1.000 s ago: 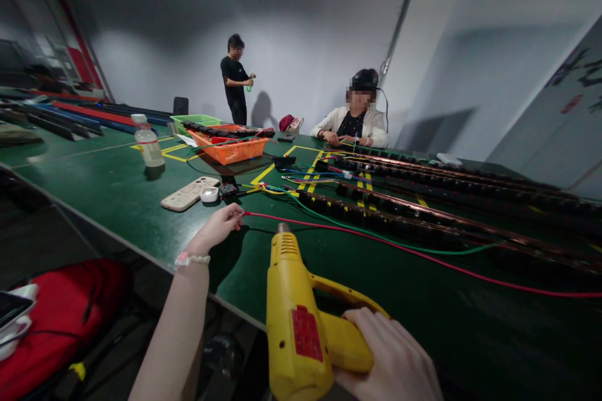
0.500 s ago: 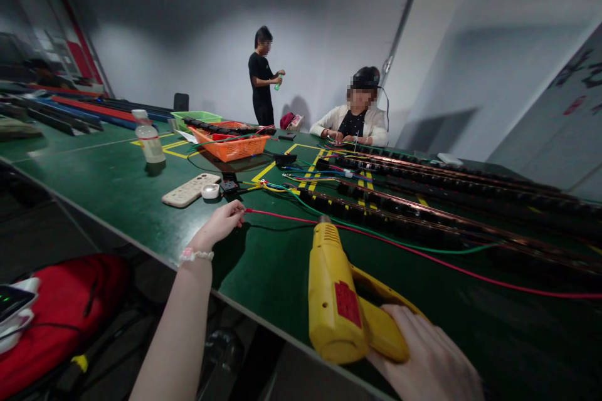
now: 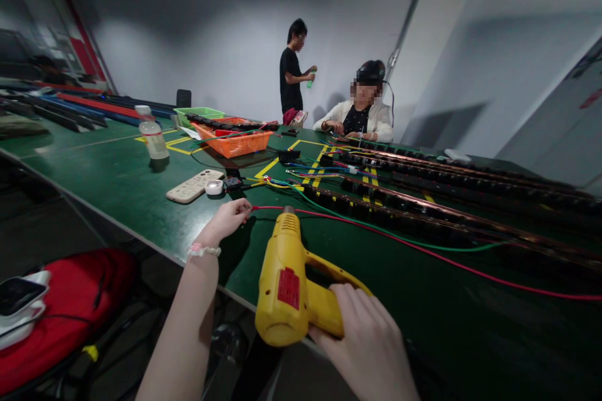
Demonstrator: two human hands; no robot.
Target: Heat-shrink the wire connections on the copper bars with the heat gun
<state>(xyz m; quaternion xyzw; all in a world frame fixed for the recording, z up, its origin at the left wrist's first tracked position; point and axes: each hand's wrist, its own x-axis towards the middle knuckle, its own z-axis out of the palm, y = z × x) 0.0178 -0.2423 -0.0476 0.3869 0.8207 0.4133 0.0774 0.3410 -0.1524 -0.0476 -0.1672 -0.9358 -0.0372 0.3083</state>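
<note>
The left hand (image 3: 234, 218) pinches the left end of the red wire (image 3: 442, 259), which runs off right across the worktop (image 3: 117, 183). The right hand (image 3: 369, 335) is wrapped around the grip of the heat gun (image 3: 282, 257), its nozzle by the wire; whether they touch, I cannot tell. The phone (image 3: 190, 189) lies just beyond the left hand, the bottle (image 3: 154, 143) farther left.

My heat gun (image 3: 282, 250) is yellow, label (image 3: 288, 288) red. My wire (image 3: 443, 261): red. Table (image 3: 113, 166): green with yellow stripes (image 3: 269, 167). Basket (image 3: 242, 145): orange.
</note>
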